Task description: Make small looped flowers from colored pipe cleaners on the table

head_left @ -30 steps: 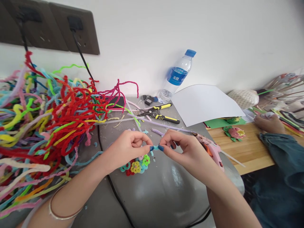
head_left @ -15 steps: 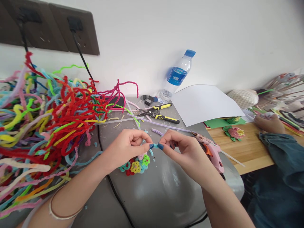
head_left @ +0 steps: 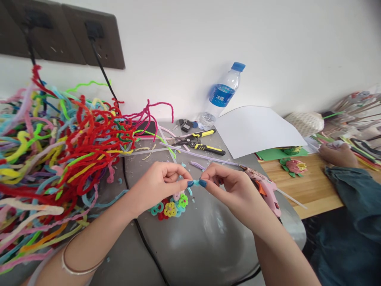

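My left hand (head_left: 159, 183) and my right hand (head_left: 229, 186) meet over a grey surface (head_left: 193, 242), both pinching a short light-blue pipe cleaner piece (head_left: 195, 183) between thumb and fingertips. Just below the hands lies a small cluster of pipe-cleaner flowers (head_left: 169, 206) in teal, yellow, green and red. A pink glue gun (head_left: 264, 188) lies right behind my right hand.
A big tangle of coloured pipe cleaners (head_left: 50, 159) fills the left. Yellow-handled pliers (head_left: 199, 145), a water bottle (head_left: 222, 95) and white paper (head_left: 256, 129) sit at the back. Another person's hand (head_left: 339, 154) and blue sleeve (head_left: 354, 186) rest on a wooden table (head_left: 300, 186) at right.
Almost nothing differs; my right hand has shifted very slightly while both hands keep pinching the blue piece.
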The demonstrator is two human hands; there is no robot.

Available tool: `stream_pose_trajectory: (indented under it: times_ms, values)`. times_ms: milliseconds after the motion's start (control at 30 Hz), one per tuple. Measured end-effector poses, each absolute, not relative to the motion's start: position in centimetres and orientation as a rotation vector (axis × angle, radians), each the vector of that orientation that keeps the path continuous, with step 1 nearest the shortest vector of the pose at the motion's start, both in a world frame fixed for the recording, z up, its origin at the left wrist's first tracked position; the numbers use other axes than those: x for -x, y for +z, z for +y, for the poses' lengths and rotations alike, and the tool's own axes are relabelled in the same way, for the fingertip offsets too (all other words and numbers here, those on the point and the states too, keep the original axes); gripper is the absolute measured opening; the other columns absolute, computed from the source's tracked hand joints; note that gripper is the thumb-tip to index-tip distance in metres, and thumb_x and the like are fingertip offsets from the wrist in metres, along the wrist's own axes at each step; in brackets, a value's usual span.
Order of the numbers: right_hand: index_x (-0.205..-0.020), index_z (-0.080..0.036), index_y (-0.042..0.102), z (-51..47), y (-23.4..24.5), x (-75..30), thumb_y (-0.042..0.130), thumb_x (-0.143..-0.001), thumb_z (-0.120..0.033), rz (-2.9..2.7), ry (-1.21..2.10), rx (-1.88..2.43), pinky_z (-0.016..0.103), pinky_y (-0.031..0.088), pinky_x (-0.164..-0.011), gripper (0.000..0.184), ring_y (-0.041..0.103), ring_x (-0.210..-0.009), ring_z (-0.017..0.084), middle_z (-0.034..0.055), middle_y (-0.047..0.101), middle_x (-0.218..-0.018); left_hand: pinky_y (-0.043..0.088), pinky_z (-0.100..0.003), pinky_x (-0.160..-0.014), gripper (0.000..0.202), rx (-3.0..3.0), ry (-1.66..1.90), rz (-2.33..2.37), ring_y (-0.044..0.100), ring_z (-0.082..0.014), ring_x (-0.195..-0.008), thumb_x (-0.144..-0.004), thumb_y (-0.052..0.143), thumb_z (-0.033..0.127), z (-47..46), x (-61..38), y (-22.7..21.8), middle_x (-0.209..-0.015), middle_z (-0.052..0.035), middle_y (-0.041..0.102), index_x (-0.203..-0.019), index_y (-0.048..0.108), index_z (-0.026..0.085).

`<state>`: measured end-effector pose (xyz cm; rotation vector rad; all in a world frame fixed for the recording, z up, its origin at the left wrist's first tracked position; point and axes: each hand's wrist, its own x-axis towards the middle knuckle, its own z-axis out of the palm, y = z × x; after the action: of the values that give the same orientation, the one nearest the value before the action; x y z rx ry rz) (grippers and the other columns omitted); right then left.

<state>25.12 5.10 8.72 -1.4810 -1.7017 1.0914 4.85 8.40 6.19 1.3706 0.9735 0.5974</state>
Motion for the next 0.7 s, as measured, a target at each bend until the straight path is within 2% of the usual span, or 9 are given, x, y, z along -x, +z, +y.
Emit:
stream_pose_trajectory:
  times_ms: [200, 600, 700]
  values:
    - [-0.078, -0.021, 0.065, 5.04, 8.54, -25.56, 0.06, -0.088, -0.031, -1.651, 1.112, 1.472, 0.03, 0.034, -0.06, 0.015, 0.045, -0.066, 0.016, 0.0004, 0.056, -0.072, 0.02, -0.018, -0.044, 0.018, -1.36, 0.62, 1.0, 0.022, -0.0058, -0.046, -0.08, 0.067, 0.033, 8.68, -4.76, 6.38, -0.053, 0.0108, 0.023, -0.083, 0.07, 0.015]
    - [-0.078, -0.021, 0.065, 4.95, 8.26, -24.98, 0.06, -0.089, -0.028, -1.655, 1.093, 1.481, 0.03, 0.033, -0.063, 0.014, 0.046, -0.069, 0.016, -0.0005, 0.053, -0.073, 0.024, -0.017, -0.043, 0.015, -1.301, 0.617, 0.951, 0.036, -0.0054, -0.043, -0.083, 0.067, 0.031, 8.42, -4.88, 6.2, -0.05, 0.011, 0.032, -0.085, 0.068, 0.016]
    - [-0.078, -0.021, 0.065, 4.91, 8.28, -24.93, 0.06, -0.089, -0.027, -1.673, 1.088, 1.466, 0.03, 0.034, -0.064, 0.013, 0.047, -0.07, 0.016, -0.0005, 0.055, -0.074, 0.025, -0.017, -0.043, 0.014, -1.306, 0.616, 0.939, 0.037, -0.0053, -0.043, -0.084, 0.066, 0.03, 8.5, -4.91, 6.07, -0.05, 0.0114, 0.03, -0.084, 0.068, 0.016]
